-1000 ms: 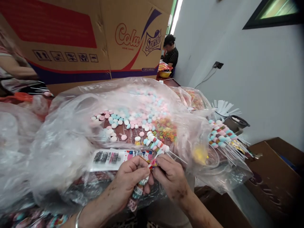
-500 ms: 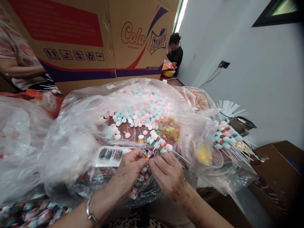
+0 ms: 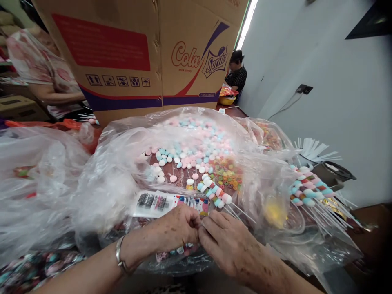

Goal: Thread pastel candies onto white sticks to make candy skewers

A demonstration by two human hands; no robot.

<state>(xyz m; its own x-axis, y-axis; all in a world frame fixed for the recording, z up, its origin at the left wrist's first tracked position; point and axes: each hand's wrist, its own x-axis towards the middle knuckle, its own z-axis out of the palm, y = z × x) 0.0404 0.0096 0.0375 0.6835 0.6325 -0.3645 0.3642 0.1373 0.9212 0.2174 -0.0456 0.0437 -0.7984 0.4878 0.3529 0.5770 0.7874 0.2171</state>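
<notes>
My left hand (image 3: 180,226), with a silver bangle on its wrist, and my right hand (image 3: 229,239) meet with fingers pinched together. Between them is the upper end of a printed plastic candy packet (image 3: 165,255), mostly hidden under my left hand; the pinched part itself is out of sight. Just behind my left hand lies a flat printed packaging sheet or bag (image 3: 153,202). Several candy skewers (image 3: 214,191) with pink, blue and white pieces lie beyond my right hand, their white sticks toward it. Loose pastel candies (image 3: 183,159) and fruit-coloured rings (image 3: 225,173) spread behind them.
Clear plastic sheeting (image 3: 101,183) covers much of the table. A large carton (image 3: 122,45) stands at the back. More skewers (image 3: 312,185), white sticks (image 3: 317,149) and a dark pot (image 3: 333,171) are on the right. Wrapped candies (image 3: 39,265) lie front left. Two people sit farther back.
The view has shifted, so the scene sits farther right. My left hand has turned over the packet, hiding more of it, and the printed sheet behind shows more. Both hands stay pinched together.
</notes>
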